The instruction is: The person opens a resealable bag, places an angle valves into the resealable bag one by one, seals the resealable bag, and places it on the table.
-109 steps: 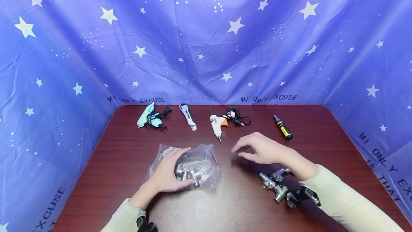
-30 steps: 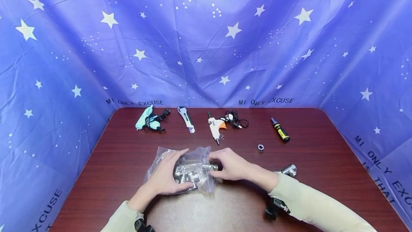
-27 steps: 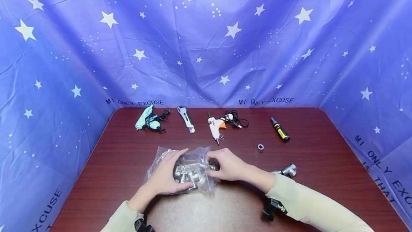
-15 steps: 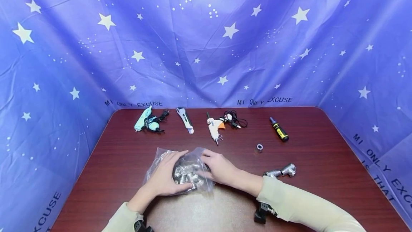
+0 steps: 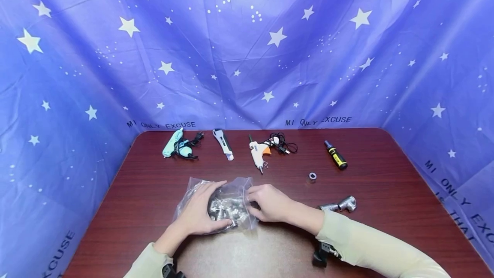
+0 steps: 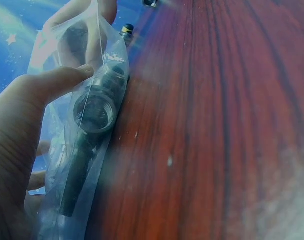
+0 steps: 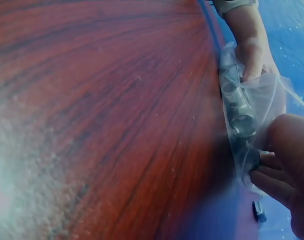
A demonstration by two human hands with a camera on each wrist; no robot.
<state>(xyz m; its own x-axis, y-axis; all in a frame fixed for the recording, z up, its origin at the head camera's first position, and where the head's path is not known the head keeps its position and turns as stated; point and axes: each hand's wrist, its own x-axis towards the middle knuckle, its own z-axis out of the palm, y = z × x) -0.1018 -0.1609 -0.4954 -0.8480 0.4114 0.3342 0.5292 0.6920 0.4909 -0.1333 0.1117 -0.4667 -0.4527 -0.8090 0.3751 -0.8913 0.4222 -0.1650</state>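
A clear plastic zip bag lies on the dark red table with several shiny metal fittings inside. My left hand grips the bag's left part, thumb in front and fingers spread over it. A threaded ring-shaped opening shows through the plastic in the left wrist view. At the bag's mouth on the right is my right hand, with fingers and thumb curled around a dark pipe fitting. Near my right sleeve lie chrome fittings, partly covered by it. Farther back stands a small metal collar.
Along the back lie a teal glue gun with black cord, a utility knife, a white and orange glue gun and a yellow-black screwdriver. A blue star-patterned curtain surrounds the table.
My right hand came left to the bag's mouth with a fitting, reached deeper inside, then drew back slightly. Fewer fittings lie at the right than in the oldest frame. My left hand stayed put.
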